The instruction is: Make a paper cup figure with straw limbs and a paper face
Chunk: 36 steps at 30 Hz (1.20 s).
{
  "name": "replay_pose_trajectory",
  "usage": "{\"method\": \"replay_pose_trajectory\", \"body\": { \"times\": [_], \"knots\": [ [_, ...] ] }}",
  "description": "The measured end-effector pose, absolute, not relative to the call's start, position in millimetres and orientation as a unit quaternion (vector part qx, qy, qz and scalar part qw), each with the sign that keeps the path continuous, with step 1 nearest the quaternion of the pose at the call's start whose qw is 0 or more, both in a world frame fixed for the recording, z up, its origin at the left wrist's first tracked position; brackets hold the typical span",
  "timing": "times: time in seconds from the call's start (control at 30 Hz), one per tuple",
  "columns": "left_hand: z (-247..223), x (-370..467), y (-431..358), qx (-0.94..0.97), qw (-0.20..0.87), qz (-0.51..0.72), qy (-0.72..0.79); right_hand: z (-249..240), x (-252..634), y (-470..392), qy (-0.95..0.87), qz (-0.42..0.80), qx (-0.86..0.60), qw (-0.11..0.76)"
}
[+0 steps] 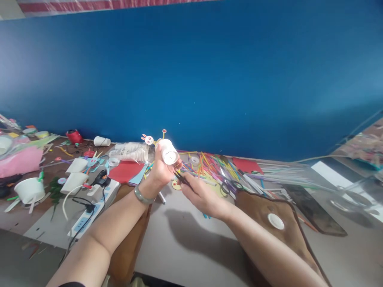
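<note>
My left hand (161, 171) is closed around a small white paper cup (169, 151), tilted so its base faces me. From the cup's far side stick up a rabbit-face cutout (149, 139) and a small round tag (164, 131) on yellow stems. In my right hand (203, 195) is a slim dark two-pronged tool (182, 178), its tips close to the cup and the left fingers. Whether the tips touch the cup, I cannot tell. Below the hands lies a yellow smiley disc (176, 185), partly covered.
Colourful pipe cleaners (206, 165) lie behind my hands, with scissors (229, 188) to their right. Stacked cups (131, 152) and a power strip (92, 211) with cables are left. On the right are a brown cloth pad (254, 211) and a dark phone-like slab (317, 211). A blue partition (191, 79) rises behind.
</note>
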<state>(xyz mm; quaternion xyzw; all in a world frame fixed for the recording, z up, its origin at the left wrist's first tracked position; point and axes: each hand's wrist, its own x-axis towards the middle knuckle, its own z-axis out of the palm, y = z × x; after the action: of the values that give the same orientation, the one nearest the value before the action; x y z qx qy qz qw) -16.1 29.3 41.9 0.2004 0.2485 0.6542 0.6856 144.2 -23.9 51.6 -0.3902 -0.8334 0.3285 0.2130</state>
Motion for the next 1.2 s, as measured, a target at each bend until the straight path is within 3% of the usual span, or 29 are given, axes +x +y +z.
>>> {"method": "replay_pose_trajectory", "body": {
  "times": [0.07, 0.13, 0.4, 1.2],
  "knots": [
    [42.4, -11.0, 25.0, 0.217, 0.683, 0.654, 0.244, 51.5, 147.1, -30.3, -0.759, 0.450, -0.351, 0.313],
    [43.0, -7.2, 19.3, 0.222, 0.690, 0.643, 0.245, 46.2, 147.8, -34.1, -0.684, 0.544, -0.330, 0.356],
    [50.1, -2.7, -1.9, 0.236, 0.733, 0.580, 0.265, 42.8, 147.4, -33.2, -0.440, 0.759, -0.289, 0.383],
    [48.0, -0.1, -7.8, 0.256, 0.714, 0.586, 0.285, 56.5, 152.1, -41.4, -0.318, 0.855, -0.214, 0.349]
  ]
}}
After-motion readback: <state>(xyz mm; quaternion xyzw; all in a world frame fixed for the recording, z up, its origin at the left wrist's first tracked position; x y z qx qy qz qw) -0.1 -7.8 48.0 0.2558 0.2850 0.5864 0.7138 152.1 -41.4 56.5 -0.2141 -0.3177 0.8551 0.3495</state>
